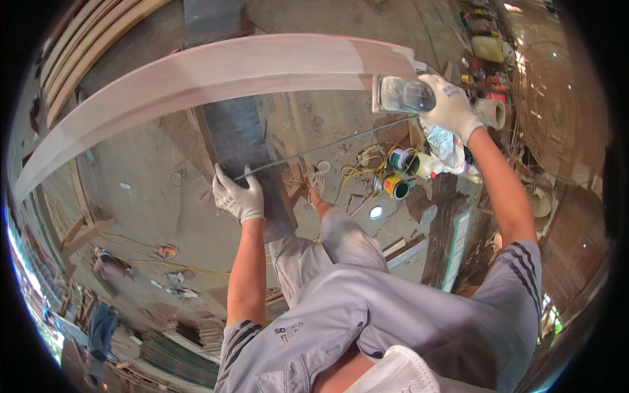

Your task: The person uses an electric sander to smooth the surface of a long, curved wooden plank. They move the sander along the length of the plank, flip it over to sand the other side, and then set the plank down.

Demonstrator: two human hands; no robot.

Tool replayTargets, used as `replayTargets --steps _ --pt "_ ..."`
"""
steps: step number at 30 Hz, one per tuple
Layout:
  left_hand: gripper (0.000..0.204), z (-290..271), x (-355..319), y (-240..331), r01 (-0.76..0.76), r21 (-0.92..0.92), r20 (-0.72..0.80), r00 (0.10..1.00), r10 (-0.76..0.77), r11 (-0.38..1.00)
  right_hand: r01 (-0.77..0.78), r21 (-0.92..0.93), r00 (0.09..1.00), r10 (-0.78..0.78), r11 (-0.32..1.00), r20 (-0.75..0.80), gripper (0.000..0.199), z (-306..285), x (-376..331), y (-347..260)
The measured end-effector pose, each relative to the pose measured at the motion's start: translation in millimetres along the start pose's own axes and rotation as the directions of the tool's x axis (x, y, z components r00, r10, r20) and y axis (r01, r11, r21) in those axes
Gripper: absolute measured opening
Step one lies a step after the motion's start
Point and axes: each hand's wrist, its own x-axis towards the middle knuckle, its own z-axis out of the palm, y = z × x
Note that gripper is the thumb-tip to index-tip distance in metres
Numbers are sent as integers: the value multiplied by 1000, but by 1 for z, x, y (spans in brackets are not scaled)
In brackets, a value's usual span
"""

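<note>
In a white work glove with grey fingertips, my right hand grips a power sander with a dusty, see-through-looking body and a flat pad. The sander is at the near edge of a long pale wooden board, close to its right end; whether the pad touches the wood I cannot tell. A dark cord runs taut from the sander down to my left hand, also gloved, which closes on it between thumb and fingers. Beneath my left hand lies a dark plank.
Paint cans, a white jug and a tangled yellow cable sit on the dusty floor to the right. Bottles and containers line the far right. Stacked timber lies far left, with rags on the left floor.
</note>
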Motion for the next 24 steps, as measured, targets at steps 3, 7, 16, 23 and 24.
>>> replayTargets --steps 3,7,16,23,24 --pt "73 1 -7 -1 6 -24 -41 999 -7 1000 35 56 999 -36 998 14 73 6 7 -5" --pt "45 6 -9 -5 -17 -139 -102 995 2 990 128 67 991 -125 990 -41 73 3 33 -71" --pt "14 -28 -81 -34 -296 -202 -16 954 299 934 339 182 940 -337 923 -47 80 -19 104 -247" --pt "21 -76 -182 -18 -225 -117 448 857 254 967 392 155 911 -406 907 74 63 -37 106 -262" --pt "24 -75 -184 -6 -182 -122 483 848 218 976 353 178 919 -376 919 120 63 -42 99 -245"
